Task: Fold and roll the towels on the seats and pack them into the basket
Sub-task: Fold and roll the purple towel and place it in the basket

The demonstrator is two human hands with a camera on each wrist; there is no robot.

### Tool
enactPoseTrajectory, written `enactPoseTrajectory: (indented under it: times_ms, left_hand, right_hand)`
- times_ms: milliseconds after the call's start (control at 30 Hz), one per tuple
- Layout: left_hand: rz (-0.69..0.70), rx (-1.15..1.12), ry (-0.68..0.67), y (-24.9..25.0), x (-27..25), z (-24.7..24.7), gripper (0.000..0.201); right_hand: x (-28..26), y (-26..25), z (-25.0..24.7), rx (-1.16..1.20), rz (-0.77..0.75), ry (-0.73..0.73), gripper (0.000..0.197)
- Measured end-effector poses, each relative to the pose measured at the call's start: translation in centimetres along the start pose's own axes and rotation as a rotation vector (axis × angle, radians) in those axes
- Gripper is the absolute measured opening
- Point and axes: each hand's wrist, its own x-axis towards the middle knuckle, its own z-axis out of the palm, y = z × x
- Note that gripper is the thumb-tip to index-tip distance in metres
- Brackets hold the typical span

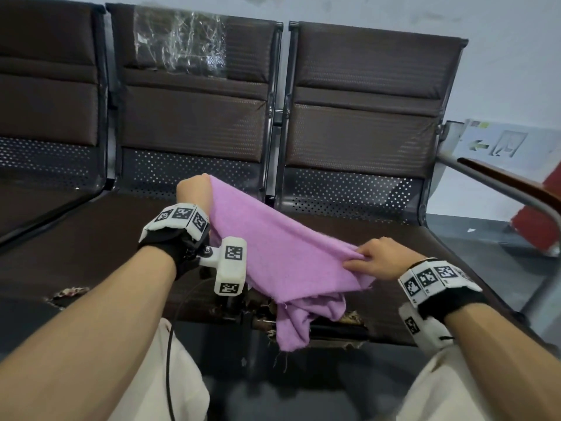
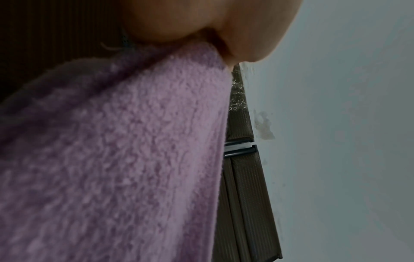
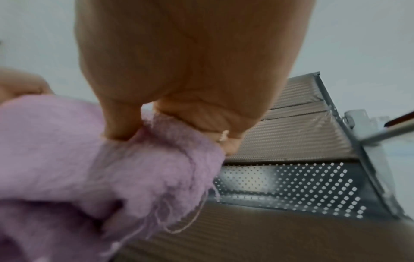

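Observation:
A lilac towel (image 1: 273, 253) is stretched in the air between my two hands above the brown seats. My left hand (image 1: 194, 189) grips its far upper end in a fist. My right hand (image 1: 373, 259) pinches the near right edge, thumb against curled fingers. The slack part hangs over the seat's worn front edge (image 1: 297, 326). In the left wrist view the towel (image 2: 123, 159) fills the picture under my hand (image 2: 201, 26). In the right wrist view my fingers (image 3: 208, 122) clamp the frayed towel edge (image 3: 156, 168). No basket is in view.
A row of brown padded seats (image 1: 194, 123) with perforated metal backs stands against a pale wall. A metal armrest (image 1: 501, 189) with a wooden top runs at the right. Torn upholstery (image 1: 69, 293) shows along the front edge. My knees are at the bottom.

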Motion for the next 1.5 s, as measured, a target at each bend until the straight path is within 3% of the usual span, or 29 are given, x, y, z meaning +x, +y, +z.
enactPoseTrajectory:
  times_ms: [100,200,267,400,567,733,833,967,1067,1167,1367,1500]
  left_hand:
    - [0.061,0.064,0.02,0.3,-0.2,0.3,0.024]
    - [0.083,0.021,0.073,0.2,-0.2,0.5,0.028]
    - [0.02,-0.078,0.07,0.2,-0.3,0.8,0.029]
    - [-0.166,-0.419,0.066,0.0,-0.1,0.9,0.035]
    - [-0.22,-0.436,0.062,-0.5,0.3,0.8,0.038]
    - [-0.223,-0.397,0.048,-0.8,0.8,1.5,0.036]
    - [-0.212,-0.393,0.047,-0.8,1.2,2.1,0.029]
    - [-0.215,-0.386,0.088,-0.9,2.0,2.7,0.041]
    - [-0.213,-0.405,0.098,-0.7,2.0,3.5,0.037]
    - [-0.213,-0.461,0.146,-0.3,1.8,4.2,0.03]
    - [-0.136,-0.492,0.15,0.4,1.4,5.4,0.03]
    - [-0.05,-0.56,0.162,1.5,0.0,5.2,0.029]
  right_hand:
    - [-0.6,0.5,-0.1,-0.068,0.121,0.105,0.032]
    - [-1.1,0.8,-0.5,0.234,0.158,0.321,0.021]
    - [-1.4,0.9,-0.7,0.255,0.167,0.342,0.032]
    - [-1.8,0.2,-0.8,0.14,0.164,0.286,0.02]
    - [-2.4,0.9,-1.4,0.222,0.19,0.507,0.018]
    - [-2.7,2.4,-0.6,0.204,0.161,0.261,0.028]
    - [-2.4,2.9,0.0,0.268,0.099,0.2,0.033]
    - [-2.1,3.8,0.7,0.278,0.144,0.038,0.051]
    - [-1.8,4.4,1.4,0.283,0.185,0.001,0.035]
    - [-1.3,4.8,1.6,0.357,0.244,0.144,0.02]
    - [0.3,4.5,1.3,0.71,0.347,0.633,0.011]
    - [1.1,3.5,0.7,0.767,0.423,0.693,0.024]
